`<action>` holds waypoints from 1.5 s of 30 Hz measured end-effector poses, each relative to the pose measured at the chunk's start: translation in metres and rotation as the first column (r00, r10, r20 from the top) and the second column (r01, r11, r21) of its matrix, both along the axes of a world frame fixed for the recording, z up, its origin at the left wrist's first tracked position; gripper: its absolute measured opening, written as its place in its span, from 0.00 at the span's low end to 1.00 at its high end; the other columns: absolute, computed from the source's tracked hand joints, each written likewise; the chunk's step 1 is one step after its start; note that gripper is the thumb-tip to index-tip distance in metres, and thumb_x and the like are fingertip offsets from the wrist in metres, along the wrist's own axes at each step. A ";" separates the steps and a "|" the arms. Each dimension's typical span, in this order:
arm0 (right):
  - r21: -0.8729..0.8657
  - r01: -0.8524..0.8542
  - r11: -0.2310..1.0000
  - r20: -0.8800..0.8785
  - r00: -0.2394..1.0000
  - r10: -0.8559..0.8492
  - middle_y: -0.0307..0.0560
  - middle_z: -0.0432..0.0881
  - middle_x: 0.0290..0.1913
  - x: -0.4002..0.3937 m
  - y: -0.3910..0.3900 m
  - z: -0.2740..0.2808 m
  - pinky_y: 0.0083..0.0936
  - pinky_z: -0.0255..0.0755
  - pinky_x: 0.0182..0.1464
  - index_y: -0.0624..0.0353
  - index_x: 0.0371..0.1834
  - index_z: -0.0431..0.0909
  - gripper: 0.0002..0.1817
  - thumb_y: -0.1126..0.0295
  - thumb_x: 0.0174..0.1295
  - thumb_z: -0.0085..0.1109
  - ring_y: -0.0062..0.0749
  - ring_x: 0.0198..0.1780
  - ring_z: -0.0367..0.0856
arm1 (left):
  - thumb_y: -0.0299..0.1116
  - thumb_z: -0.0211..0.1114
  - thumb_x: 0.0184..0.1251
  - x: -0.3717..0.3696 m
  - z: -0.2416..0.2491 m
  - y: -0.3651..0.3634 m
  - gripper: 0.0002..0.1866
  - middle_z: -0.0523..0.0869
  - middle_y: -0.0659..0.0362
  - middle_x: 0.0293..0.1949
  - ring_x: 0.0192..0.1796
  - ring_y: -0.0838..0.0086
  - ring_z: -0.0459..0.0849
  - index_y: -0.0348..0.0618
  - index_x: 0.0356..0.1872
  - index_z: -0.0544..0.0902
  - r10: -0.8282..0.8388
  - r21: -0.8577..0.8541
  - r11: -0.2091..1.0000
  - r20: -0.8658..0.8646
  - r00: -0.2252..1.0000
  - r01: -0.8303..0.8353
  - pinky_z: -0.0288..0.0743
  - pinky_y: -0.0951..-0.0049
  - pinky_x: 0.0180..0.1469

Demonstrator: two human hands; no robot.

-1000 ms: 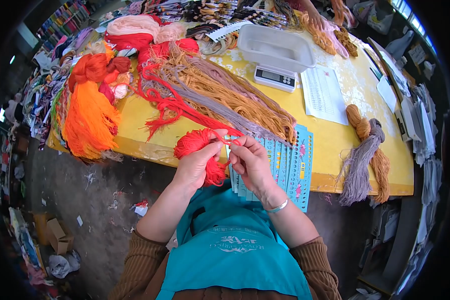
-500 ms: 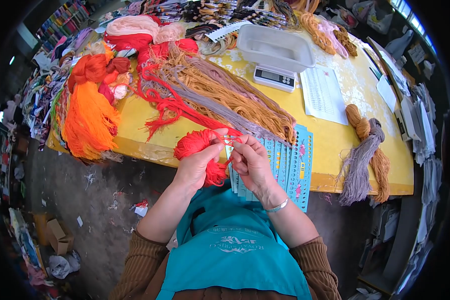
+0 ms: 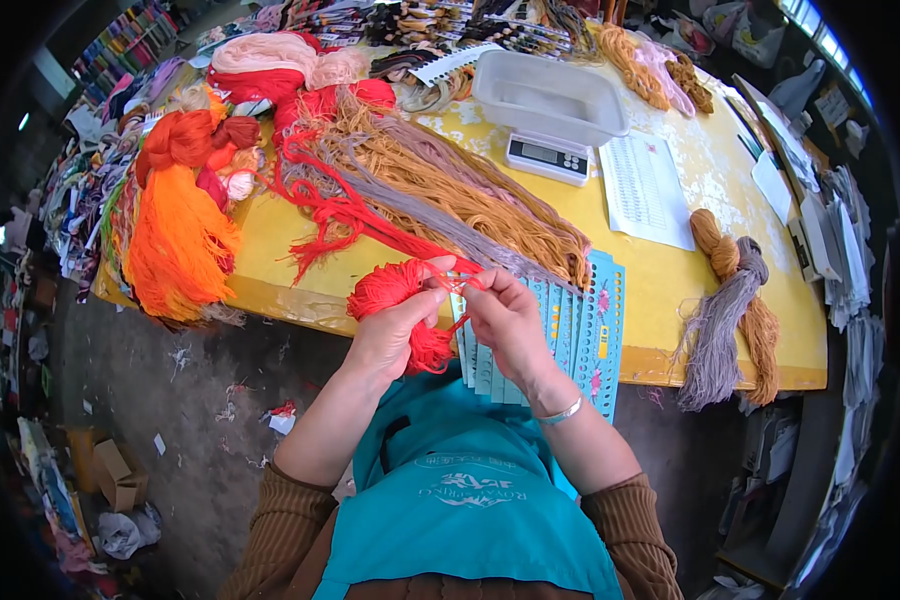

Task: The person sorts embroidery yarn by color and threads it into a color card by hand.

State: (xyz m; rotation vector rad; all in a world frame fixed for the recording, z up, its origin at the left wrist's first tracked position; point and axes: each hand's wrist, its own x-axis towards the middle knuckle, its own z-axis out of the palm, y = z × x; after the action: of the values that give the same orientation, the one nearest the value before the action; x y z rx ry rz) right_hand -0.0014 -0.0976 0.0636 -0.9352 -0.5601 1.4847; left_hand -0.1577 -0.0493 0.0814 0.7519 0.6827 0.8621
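A bundle of red yarn (image 3: 382,290) is in my left hand (image 3: 398,325), its thumb and fingers closed round the strands. My right hand (image 3: 505,320), with a bracelet at the wrist, pinches red strands just to the right of the left fingertips. From there, red strands run up and left over the table. Under and beside my right hand lie overlapping blue cards with holes (image 3: 602,320) at the table's front edge. Long brown yarn (image 3: 490,220) and grey-purple yarn (image 3: 420,212) stretch across the table behind my hands.
Orange yarn (image 3: 178,240) hangs over the left edge of the yellow table (image 3: 650,280). Behind are a digital scale (image 3: 548,157), a clear plastic tub (image 3: 550,95) and a printed sheet (image 3: 645,190). Knotted grey yarn (image 3: 720,320) hangs over the front edge at the right.
My right hand has turned slightly, with its fingers bunched closer over the red strands. My left hand and the red bundle have barely moved.
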 end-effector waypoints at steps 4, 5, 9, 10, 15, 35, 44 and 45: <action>0.192 -0.130 0.973 0.717 0.696 -0.048 0.33 0.76 0.25 0.006 0.002 0.002 0.15 0.63 0.26 0.66 0.38 0.79 0.06 0.73 0.64 0.60 0.14 0.25 0.68 | 0.25 0.62 0.65 -0.005 0.000 0.005 0.20 0.76 0.66 0.33 0.29 0.85 0.71 0.35 0.59 0.76 -0.026 0.035 0.999 -0.023 0.999 0.027 0.66 0.83 0.33; 0.192 -0.130 0.973 0.717 0.695 -0.048 0.33 0.76 0.25 0.010 0.000 0.010 0.15 0.63 0.26 0.66 0.38 0.79 0.06 0.73 0.64 0.60 0.14 0.25 0.68 | 0.27 0.61 0.67 -0.009 0.002 0.008 0.19 0.77 0.66 0.33 0.29 0.85 0.70 0.35 0.58 0.77 -0.067 0.038 0.997 -0.046 0.997 0.068 0.65 0.83 0.32; -0.038 -0.243 0.969 0.304 0.921 0.243 0.34 0.75 0.23 0.023 0.004 0.030 0.11 0.56 0.22 0.60 0.37 0.82 0.07 0.69 0.68 0.57 0.11 0.21 0.65 | 0.39 0.54 0.73 -0.026 0.000 0.022 0.18 0.78 0.63 0.32 0.25 0.82 0.69 0.35 0.52 0.80 -0.202 -0.068 0.976 0.094 0.975 0.209 0.64 0.80 0.29; -0.022 -0.271 0.962 -0.026 0.962 0.271 0.34 0.73 0.22 0.026 0.006 0.029 0.11 0.50 0.19 0.58 0.37 0.82 0.08 0.67 0.69 0.55 0.11 0.18 0.60 | 0.43 0.52 0.74 -0.027 -0.001 0.025 0.21 0.82 0.61 0.38 0.33 0.79 0.76 0.36 0.55 0.78 -0.264 -0.034 0.961 0.185 0.947 0.275 0.69 0.78 0.37; -0.066 -0.112 0.992 -0.313 0.946 0.086 0.32 0.71 0.22 0.005 0.010 0.014 0.13 0.46 0.17 0.59 0.37 0.80 0.08 0.67 0.68 0.56 0.12 0.16 0.55 | 0.47 0.49 0.75 -0.014 0.002 0.016 0.26 0.78 0.54 0.59 0.63 0.70 0.73 0.37 0.63 0.72 -0.162 -0.117 0.975 0.200 0.966 0.187 0.66 0.68 0.63; -0.057 -0.031 0.998 -0.254 0.967 0.015 0.30 0.70 0.21 -0.014 0.000 0.006 0.13 0.46 0.18 0.57 0.33 0.80 0.02 0.77 0.61 0.59 0.11 0.16 0.56 | 0.40 0.47 0.77 0.001 -0.006 0.002 0.22 0.79 0.53 0.57 0.61 0.72 0.75 0.35 0.61 0.75 -0.211 -0.026 0.975 0.210 0.955 0.221 0.68 0.69 0.64; -0.085 0.022 0.996 -0.332 0.942 -0.049 0.30 0.68 0.21 -0.013 0.000 0.003 0.14 0.47 0.18 0.54 0.33 0.78 0.03 0.77 0.60 0.58 0.13 0.17 0.54 | 0.39 0.54 0.75 0.006 -0.004 0.000 0.20 0.78 0.54 0.60 0.63 0.72 0.74 0.36 0.60 0.77 -0.179 0.010 0.984 0.158 0.971 0.180 0.68 0.70 0.64; -0.096 0.015 0.995 -0.354 0.934 -0.048 0.31 0.68 0.22 -0.012 0.001 0.003 0.14 0.47 0.19 0.54 0.33 0.77 0.03 0.76 0.60 0.58 0.14 0.17 0.54 | 0.39 0.54 0.75 0.007 -0.001 0.000 0.20 0.78 0.54 0.60 0.64 0.71 0.74 0.36 0.59 0.77 -0.184 0.013 0.983 0.160 0.970 0.184 0.68 0.69 0.65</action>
State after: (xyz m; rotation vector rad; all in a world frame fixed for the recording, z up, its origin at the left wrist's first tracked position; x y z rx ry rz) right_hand -0.0138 -0.0963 0.0671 -0.7162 -0.2122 1.6147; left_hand -0.1510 -0.0489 0.0804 0.7227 0.4624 0.7425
